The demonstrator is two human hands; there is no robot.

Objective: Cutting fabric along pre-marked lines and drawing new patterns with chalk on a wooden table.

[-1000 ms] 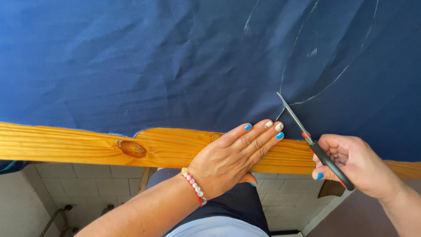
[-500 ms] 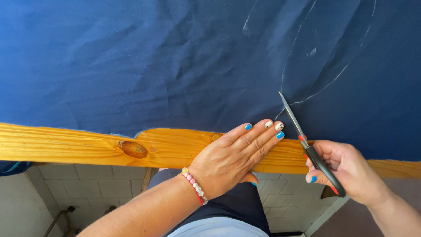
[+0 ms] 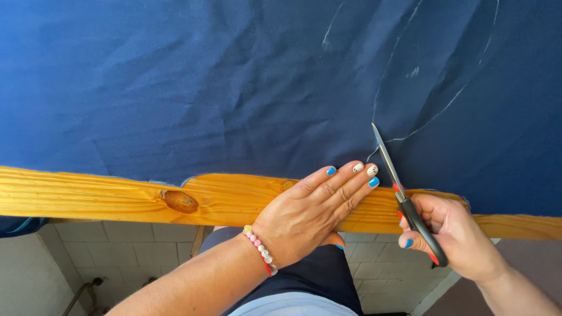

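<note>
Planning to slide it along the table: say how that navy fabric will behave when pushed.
The navy fabric is probably floppy: creases cross it. Pushed, it would likely bunch, not slide flat. The left hand lies flat near its edge beside the scissors, perhaps steadying it.

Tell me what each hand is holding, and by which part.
The right hand holds scissors by their black handles, blades pointing up over the navy fabric. The left hand grips nothing; it lies flat on the wooden table edge.

- We look steeply down from a single head-worn camera, close over the table (image 3: 88, 196) edge.
- The view faces forward across blue fabric (image 3: 175, 88); tiled floor (image 3: 117, 251) shows below.
- Our left hand (image 3: 310, 210) and right hand (image 3: 453, 234) enter from the bottom.
</note>
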